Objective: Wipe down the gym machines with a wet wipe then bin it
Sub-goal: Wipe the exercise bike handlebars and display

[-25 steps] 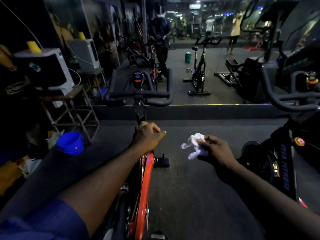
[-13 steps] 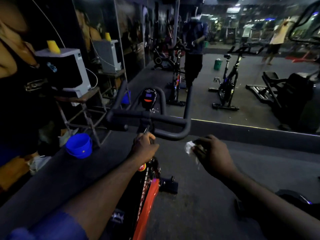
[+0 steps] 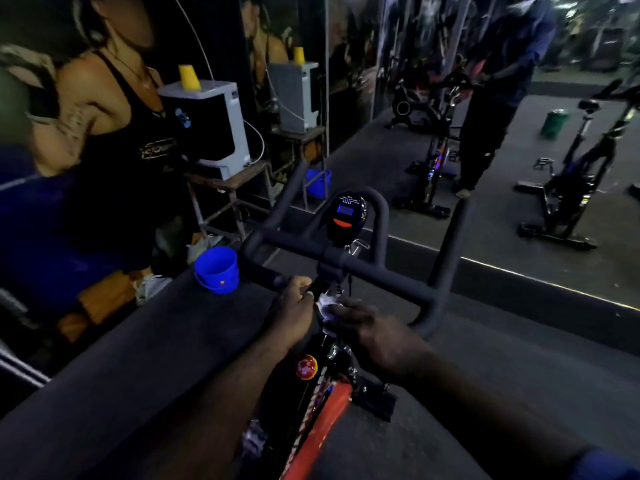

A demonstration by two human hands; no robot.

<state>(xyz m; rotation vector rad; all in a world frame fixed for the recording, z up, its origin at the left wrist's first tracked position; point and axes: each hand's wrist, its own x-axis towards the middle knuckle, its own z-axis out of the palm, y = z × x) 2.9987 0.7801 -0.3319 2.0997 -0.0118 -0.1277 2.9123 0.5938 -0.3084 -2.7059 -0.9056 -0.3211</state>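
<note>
A black and orange spin bike (image 3: 325,407) stands right in front of me, its dark handlebar (image 3: 377,271) and round console (image 3: 346,216) ahead. My left hand (image 3: 294,306) grips the stem just below the handlebar's centre. My right hand (image 3: 367,327) holds a crumpled white wet wipe (image 3: 327,303) against the same stem, touching my left hand's fingers. Most of the wipe is hidden under my fingers.
A blue bucket (image 3: 216,268) sits on the raised dark ledge to the left of the handlebar. Behind it a white machine (image 3: 221,126) stands on a metal stool. A wall mirror ahead reflects other bikes and a green bin (image 3: 553,123).
My right hand has moved left with the wipe from open air onto the bike's stem beside my left hand. The view has shifted closer and to the left.
</note>
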